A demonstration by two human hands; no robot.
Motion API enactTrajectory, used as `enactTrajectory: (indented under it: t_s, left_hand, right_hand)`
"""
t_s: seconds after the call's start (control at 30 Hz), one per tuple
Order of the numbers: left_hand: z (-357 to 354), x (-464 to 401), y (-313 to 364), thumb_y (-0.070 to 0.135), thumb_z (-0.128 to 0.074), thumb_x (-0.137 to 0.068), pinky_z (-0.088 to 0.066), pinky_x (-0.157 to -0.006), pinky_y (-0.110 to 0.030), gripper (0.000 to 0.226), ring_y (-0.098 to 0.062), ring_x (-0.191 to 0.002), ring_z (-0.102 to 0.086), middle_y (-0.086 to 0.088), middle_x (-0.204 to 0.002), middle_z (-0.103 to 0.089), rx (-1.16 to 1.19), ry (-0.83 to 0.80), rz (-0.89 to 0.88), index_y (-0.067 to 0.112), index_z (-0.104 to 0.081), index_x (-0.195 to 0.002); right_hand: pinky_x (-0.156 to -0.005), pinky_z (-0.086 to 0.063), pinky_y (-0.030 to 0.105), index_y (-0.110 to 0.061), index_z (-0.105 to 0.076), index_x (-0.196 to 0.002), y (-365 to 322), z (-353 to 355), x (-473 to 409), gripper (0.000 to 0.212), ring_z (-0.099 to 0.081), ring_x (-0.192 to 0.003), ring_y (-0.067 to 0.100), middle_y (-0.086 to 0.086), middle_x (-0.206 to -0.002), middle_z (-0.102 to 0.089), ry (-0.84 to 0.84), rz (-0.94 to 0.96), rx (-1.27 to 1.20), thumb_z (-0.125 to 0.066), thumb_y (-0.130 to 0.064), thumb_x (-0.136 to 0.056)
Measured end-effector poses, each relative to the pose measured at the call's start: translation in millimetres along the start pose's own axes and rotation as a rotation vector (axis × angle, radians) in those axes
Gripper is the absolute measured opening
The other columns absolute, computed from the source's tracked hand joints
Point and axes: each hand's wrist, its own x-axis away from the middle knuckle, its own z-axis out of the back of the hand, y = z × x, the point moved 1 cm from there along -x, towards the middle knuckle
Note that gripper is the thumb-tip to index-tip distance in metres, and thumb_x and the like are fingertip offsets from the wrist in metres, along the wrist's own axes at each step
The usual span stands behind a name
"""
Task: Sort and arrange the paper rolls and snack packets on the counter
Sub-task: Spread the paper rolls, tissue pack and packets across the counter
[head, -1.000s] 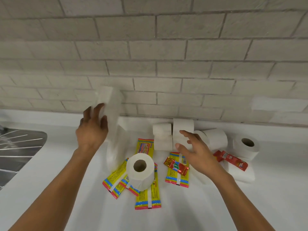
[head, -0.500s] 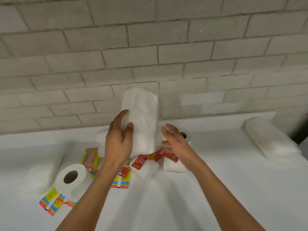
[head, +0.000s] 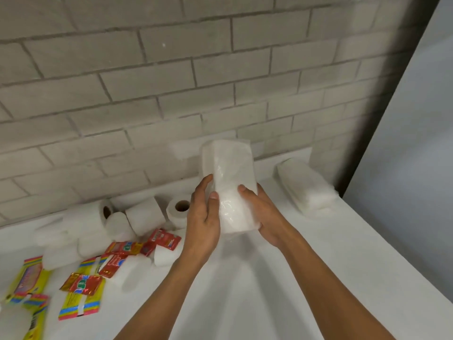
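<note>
Two bare forearms are showing from the lower edge of the head view, sleeveless as far as the picture reaches, each ending in an ungloved hand, the left hand and the right hand, wearing no ring, watch or band where visible.

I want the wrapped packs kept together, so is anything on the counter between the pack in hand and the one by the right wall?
Nothing visible: bare counter lies between the held pack and the lying pack.
</note>
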Motion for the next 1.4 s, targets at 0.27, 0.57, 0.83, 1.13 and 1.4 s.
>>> enactTrajectory:
  t_s: [0.27,0.57,0.83,1.13,1.4]
  left_hand:
    - [-67.0,-20.6,-5.4,0.058,-0.038,-0.1,-0.037,-0.084,0.0,0.041,0.024,-0.115,-0.044,0.038,-0.134,-0.045,-0.09,-0.212,0.055,0.058,-0.035,-0.14]
    - [-77.5,-22.1,-42.8,0.052,-0.041,-0.1,-0.036,-0.094,-0.012,0.033,0.014,-0.115,-0.05,0.027,-0.12,-0.058,-0.228,-0.27,0.175,0.06,-0.04,-0.132]
    - [-79.7,-27.5,-65.6,0.055,-0.041,-0.099,-0.036,-0.089,-0.01,0.031,0.019,-0.112,-0.048,0.028,-0.118,-0.058,-0.28,-0.296,0.232,0.067,-0.039,-0.127]
    - [-91.5,-37.5,-93.5,0.055,-0.043,-0.098,-0.04,-0.105,-0.031,0.034,-0.003,-0.123,-0.047,0.027,-0.126,-0.052,-0.381,-0.286,0.196,0.059,-0.041,-0.132]
    - [-95.7,-26.6,-117.9,0.051,-0.04,-0.1,-0.034,-0.11,-0.037,0.05,-0.017,-0.141,-0.03,0.011,-0.155,-0.032,-0.765,-0.384,0.109,0.039,-0.033,-0.148]
  right_hand:
    - [-0.083,-0.059,0.038,-0.028,-0.054,-0.132,-32.4,118.3,-20.4,0.062,-0.07,-0.107,0.021,-0.001,-0.121,-0.071,0.147,-0.001,0.017,-0.082,-0.042,-0.078]
    - [-0.058,-0.056,0.031,-0.034,-0.052,-0.126,-67.6,229.6,-75.3,0.078,-0.069,-0.091,0.021,-0.005,-0.107,-0.067,0.461,-0.1,0.378,-0.084,-0.06,-0.061]
    - [-0.058,-0.058,0.03,-0.03,-0.06,-0.121,-75.4,282.9,-107.4,0.067,-0.072,-0.084,0.022,-0.004,-0.102,-0.071,0.474,-0.194,0.513,-0.082,-0.059,-0.064]
    - [-0.097,-0.049,0.044,-0.027,-0.035,-0.147,-61.8,284.9,-116.3,0.071,-0.056,-0.118,0.035,0.009,-0.143,-0.05,0.529,-0.249,0.997,-0.051,-0.06,-0.087]
    - [-0.112,-0.03,0.057,-0.029,-0.04,-0.146,-54.7,257.3,-102.2,0.054,-0.035,-0.139,0.033,0.006,-0.152,-0.039,0.69,0.056,1.417,-0.047,-0.048,-0.097]
